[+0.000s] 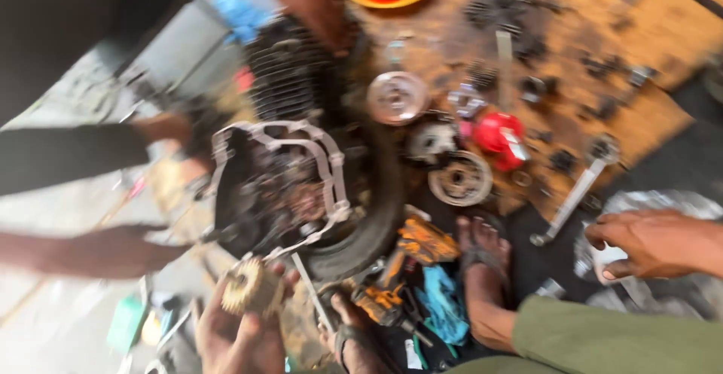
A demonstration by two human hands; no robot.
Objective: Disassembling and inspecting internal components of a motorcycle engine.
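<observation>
The gear (252, 287) could have slipped from you. Your left hand (237, 332) held it low at the near edge of the open engine case (279, 186), fingers clenched around it from below, and everything there looked oily. I judged that a drop would have sent it among the clutter by your foot (482, 253), near the orange power tool (422, 242), or into the case itself. A co-worker's hand (120, 250) reached in close on the left, so a bump was another risk. The gear looked pale brass or tan, small and toothed around its rim, though the blur hid any finer detail. Your right hand (640, 242) was well apart from it on the right, fingers curled at a white piece (608, 259). I could not tell whether they gripped it or only touched it. A long spanner (576, 193) lay between that hand and the case, on the wooden board (640, 118).
</observation>
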